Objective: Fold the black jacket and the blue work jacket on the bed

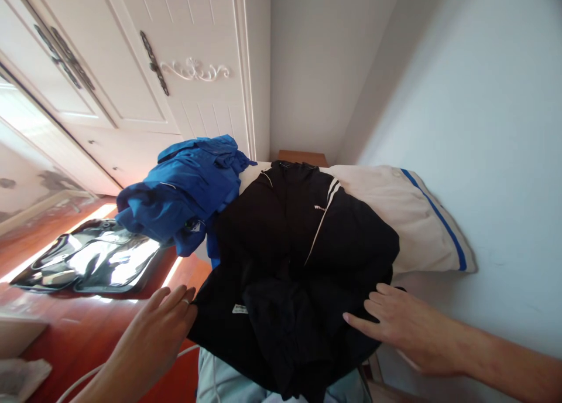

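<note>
A black jacket (281, 233) with white stripes on one shoulder and small white lettering on the chest lies spread in front of me. A small white label (239, 309) shows near its lower left part. My left hand (162, 321), with a ring on one finger, is closed on the jacket's left edge. At the opposite edge, my right hand (390, 318) grips the black cloth, its index finger stretched over the fabric. A crumpled blue garment (188, 186) lies beside the jacket, at its upper left.
Under the jacket is a cream padded surface (373, 192) with a blue stripe, against the wall. White wardrobe doors (149, 51) rise at the back left. An open suitcase (100, 256) lies on the reddish floor (109, 321). Pale green cloth (223, 376) is nearest me, and a white cable runs left.
</note>
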`<state>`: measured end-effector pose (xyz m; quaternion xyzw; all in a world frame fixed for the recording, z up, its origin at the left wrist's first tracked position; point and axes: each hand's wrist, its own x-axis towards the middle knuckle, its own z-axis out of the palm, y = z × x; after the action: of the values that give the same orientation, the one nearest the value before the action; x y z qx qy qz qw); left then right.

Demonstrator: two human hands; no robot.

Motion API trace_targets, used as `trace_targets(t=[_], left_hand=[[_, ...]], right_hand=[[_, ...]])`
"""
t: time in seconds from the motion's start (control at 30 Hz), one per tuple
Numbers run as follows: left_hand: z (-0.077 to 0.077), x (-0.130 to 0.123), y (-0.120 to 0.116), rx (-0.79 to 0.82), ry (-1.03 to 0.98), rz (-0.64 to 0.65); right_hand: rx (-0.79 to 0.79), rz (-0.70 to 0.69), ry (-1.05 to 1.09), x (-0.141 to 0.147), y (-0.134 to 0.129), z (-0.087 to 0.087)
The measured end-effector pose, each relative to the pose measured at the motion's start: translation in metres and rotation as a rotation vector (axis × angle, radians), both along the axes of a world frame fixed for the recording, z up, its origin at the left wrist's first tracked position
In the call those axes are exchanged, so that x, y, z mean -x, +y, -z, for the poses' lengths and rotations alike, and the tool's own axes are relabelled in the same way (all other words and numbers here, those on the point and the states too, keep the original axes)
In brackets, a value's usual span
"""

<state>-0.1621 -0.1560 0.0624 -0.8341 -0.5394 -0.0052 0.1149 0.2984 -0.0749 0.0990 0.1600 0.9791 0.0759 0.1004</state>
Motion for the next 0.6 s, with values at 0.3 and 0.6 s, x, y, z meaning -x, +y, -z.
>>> trace_targets(t=[0.3, 0.6], left_hand=[[0.05, -0.034, -0.015, -0.109, 0.103, -0.012], [0.103, -0.059, -0.03, 0.103, -0.051, 0.173]], right_hand=[[-0.013, 0.06, -0.003, 0.012, 0.008, 0.02], [-0.065, 0.119, -0.022, 0.021, 0.004, 0.009]])
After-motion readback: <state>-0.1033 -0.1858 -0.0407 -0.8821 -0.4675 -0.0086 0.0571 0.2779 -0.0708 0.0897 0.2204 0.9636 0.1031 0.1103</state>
